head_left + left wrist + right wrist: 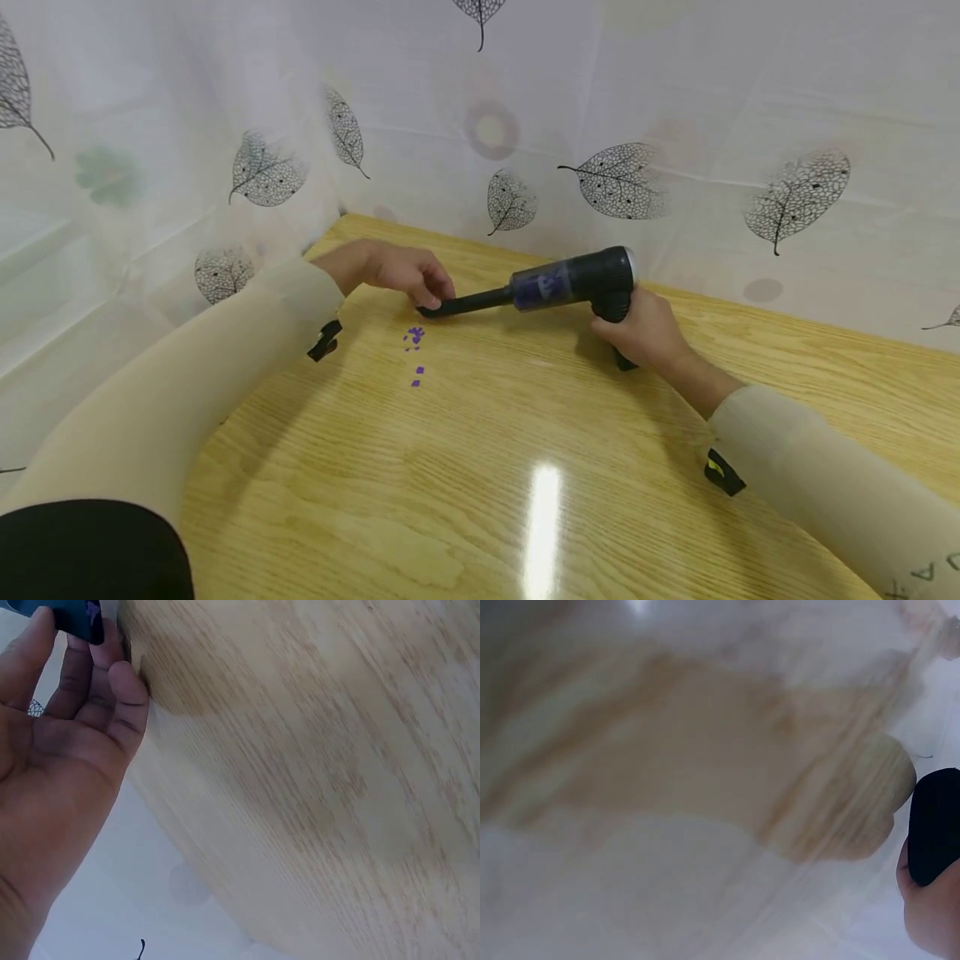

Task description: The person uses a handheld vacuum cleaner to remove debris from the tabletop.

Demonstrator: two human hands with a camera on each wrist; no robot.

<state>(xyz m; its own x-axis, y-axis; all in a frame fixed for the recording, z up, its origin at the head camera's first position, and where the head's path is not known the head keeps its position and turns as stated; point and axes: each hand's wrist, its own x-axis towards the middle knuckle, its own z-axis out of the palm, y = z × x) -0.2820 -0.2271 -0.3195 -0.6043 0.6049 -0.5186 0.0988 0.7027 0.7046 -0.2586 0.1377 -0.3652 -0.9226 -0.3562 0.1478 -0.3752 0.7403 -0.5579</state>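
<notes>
A black handheld vacuum cleaner (581, 279) with a see-through canister (542, 287) is held over the wooden table, its long nozzle (480, 301) pointing left. Purple bits show inside the canister. My right hand (651, 329) grips the handle, whose dark end (937, 825) appears at the right of the right wrist view. With thumb and fingers my left hand (408, 273) pinches the nozzle's tip (79, 619), where a spot of purple shows at the mouth in the left wrist view. Several small purple pieces (416, 335) lie on the table just below the tip.
Two more purple pieces (418, 371) lie nearer to me on the wooden table (465, 467). A white curtain (420, 108) with leaf prints hangs along the table's back and left edges. A bright light reflection crosses the front of the tabletop.
</notes>
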